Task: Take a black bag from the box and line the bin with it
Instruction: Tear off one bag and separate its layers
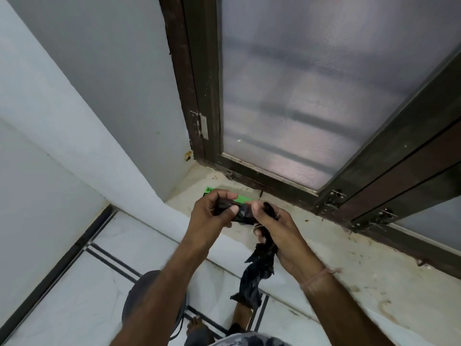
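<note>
Bag, black, crumpled, between both hands: left hand pinching the bunched end, right hand clutching the middle. Tail dangling; green box behind on the sill.

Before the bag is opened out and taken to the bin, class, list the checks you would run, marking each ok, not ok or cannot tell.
1. The black bag is out of the green box: ok.
2. The left hand and the right hand both grip it: ok.
3. Bag opened out: not ok, bunched and twisted.
4. Bag's mouth found: cannot tell.
5. The bin is nearby on the floor: ok.
6. Bin's inside ready: cannot tell, mostly hidden.
</note>
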Demonstrator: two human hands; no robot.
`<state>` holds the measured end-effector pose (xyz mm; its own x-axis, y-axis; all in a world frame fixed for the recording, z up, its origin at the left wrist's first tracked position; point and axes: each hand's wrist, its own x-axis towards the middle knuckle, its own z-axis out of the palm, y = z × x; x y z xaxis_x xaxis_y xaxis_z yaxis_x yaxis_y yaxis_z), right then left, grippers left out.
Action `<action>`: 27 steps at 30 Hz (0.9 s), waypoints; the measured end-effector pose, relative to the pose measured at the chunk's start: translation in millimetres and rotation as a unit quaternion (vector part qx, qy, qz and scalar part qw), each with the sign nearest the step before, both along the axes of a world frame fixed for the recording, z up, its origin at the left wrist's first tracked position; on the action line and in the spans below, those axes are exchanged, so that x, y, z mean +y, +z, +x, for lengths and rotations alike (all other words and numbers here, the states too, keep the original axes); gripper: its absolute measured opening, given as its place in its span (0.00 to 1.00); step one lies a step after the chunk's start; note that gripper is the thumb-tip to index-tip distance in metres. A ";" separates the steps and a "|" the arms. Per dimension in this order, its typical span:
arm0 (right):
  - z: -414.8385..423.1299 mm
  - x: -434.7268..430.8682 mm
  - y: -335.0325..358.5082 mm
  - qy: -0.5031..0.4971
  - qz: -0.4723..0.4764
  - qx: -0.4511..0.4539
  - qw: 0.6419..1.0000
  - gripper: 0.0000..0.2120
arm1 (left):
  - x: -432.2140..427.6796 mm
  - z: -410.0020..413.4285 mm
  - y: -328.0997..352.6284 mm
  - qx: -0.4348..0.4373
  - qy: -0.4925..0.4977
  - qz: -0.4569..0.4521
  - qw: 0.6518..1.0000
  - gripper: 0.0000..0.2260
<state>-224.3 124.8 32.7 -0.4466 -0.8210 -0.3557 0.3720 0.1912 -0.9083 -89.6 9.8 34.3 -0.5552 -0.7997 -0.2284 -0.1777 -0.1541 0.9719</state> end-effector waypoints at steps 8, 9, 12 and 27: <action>-11.4 4.4 -16.4 -0.104 0.005 0.066 0.992 0.05 | -4.7 -12.3 -14.7 -0.007 -0.025 0.007 1.000 0.04; -13.9 7.3 -17.9 -0.127 0.007 0.070 0.989 0.08 | -8.8 -12.5 -21.9 -0.041 -0.019 -0.050 0.998 0.05; -23.9 15.9 -24.8 -0.179 0.019 0.073 0.981 0.10 | -23.6 -14.8 -40.0 -0.194 -0.068 -0.273 0.940 0.19; -16.7 25.0 -38.6 -0.153 0.104 0.182 0.966 0.10 | -43.2 -18.3 -48.8 -0.283 -0.221 -0.387 0.849 0.26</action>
